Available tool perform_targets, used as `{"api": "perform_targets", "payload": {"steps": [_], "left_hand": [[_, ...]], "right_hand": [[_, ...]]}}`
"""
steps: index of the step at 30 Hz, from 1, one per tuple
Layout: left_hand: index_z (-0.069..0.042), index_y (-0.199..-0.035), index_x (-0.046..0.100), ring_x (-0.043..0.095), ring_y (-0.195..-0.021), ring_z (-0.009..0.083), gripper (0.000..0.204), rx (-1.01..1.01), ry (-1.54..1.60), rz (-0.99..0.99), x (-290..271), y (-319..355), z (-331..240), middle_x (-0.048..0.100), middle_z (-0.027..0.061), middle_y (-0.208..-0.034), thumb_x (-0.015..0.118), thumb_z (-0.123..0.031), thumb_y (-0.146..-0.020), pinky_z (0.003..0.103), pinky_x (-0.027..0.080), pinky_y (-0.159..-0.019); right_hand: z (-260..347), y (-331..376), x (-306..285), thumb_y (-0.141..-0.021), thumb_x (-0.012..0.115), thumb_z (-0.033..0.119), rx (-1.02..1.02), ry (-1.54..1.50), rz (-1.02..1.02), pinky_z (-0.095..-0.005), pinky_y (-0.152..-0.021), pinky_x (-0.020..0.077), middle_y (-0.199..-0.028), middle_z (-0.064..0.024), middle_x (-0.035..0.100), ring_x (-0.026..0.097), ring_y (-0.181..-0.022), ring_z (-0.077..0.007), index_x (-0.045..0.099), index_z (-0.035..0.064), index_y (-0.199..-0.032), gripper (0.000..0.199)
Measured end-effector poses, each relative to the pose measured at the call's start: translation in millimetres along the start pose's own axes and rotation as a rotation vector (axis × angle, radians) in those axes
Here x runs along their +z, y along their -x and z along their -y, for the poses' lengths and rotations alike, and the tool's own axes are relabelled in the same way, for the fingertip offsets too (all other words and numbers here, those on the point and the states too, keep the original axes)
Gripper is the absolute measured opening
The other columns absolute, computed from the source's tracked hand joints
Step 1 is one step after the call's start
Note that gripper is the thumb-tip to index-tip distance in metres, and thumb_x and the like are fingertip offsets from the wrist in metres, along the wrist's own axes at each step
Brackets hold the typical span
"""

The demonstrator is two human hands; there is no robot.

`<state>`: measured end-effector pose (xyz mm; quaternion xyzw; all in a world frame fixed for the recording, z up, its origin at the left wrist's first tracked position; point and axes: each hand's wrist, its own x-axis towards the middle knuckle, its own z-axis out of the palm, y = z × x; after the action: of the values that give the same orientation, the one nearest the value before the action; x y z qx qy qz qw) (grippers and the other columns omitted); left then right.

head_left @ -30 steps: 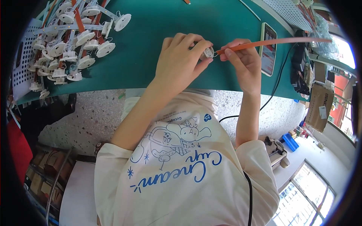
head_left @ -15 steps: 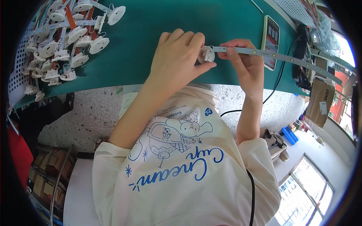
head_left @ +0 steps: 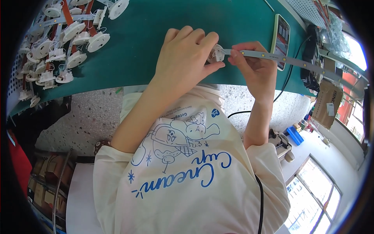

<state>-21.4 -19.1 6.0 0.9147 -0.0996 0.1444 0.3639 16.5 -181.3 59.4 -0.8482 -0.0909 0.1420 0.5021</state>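
Over the green work surface (head_left: 128, 46), my left hand (head_left: 185, 54) is closed round a small white round fitting (head_left: 216, 54), whose open side with thin wires faces up. My left fingers hide part of it. To its right, my right hand (head_left: 255, 64) pinches an LED strip (head_left: 272, 56) between thumb and fingers, near the end beside the fitting. The strip is a narrow pale bar with small yellow squares, stretching away to the right. Its end reaches the fitting's edge; how the two are joined is too small to tell.
At the left lies a heap of white round fittings (head_left: 74, 58) wired to strips. A phone (head_left: 280, 39) in a pale case rests behind my right hand, near a black cable (head_left: 289, 80). Further right are a cardboard box (head_left: 327, 103) and clear plastic wrapping (head_left: 335, 27).
My right hand and the strip have shifted slightly right. The fitting in my left hand has also moved a little right and up. The whole view has turned slightly.
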Motion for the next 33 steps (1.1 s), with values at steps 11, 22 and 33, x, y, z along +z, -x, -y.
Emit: {"api": "perform_targets", "payload": {"steps": [11,22,33], "left_hand": [[-0.012,-0.084,0.054,0.05,-0.074,0.0181,0.038,0.005,-0.033,-0.074,7,0,0,0.052,-0.0012,-0.073,0.075,-0.037,-0.064,0.033,0.035,-0.07],[-0.01,-0.089,0.055,0.053,-0.079,0.0178,0.042,-0.001,-0.034,-0.044,4,0,-2,0.055,0.0,-0.074,0.077,-0.031,-0.06,0.033,0.036,-0.07],[-0.009,-0.091,0.055,0.052,-0.079,0.0182,0.042,0.007,-0.034,-0.036,5,3,-1,0.054,0.001,-0.074,0.077,-0.03,-0.062,0.033,0.036,-0.072]], "right_hand": [[8,-1,1,-0.082,0.063,-0.001,-0.023,0.022,0.033,-0.022,-0.07,0.0526,-0.088,-0.0092,0.064,0.063,-0.078,-0.012,0.061,-0.0073,-0.093,0.014],[13,2,6,-0.078,0.065,0.004,-0.024,0.136,-0.059,-0.0241,-0.067,0.0533,-0.077,-0.0075,0.066,0.066,-0.069,-0.0135,0.065,-0.0021,-0.086,0.01],[20,13,15,-0.08,0.064,0.001,-0.09,0.391,-0.101,-0.0211,-0.066,0.0516,-0.084,-0.0074,0.065,0.065,-0.073,-0.0124,0.063,-0.0055,-0.09,0.012]]}}
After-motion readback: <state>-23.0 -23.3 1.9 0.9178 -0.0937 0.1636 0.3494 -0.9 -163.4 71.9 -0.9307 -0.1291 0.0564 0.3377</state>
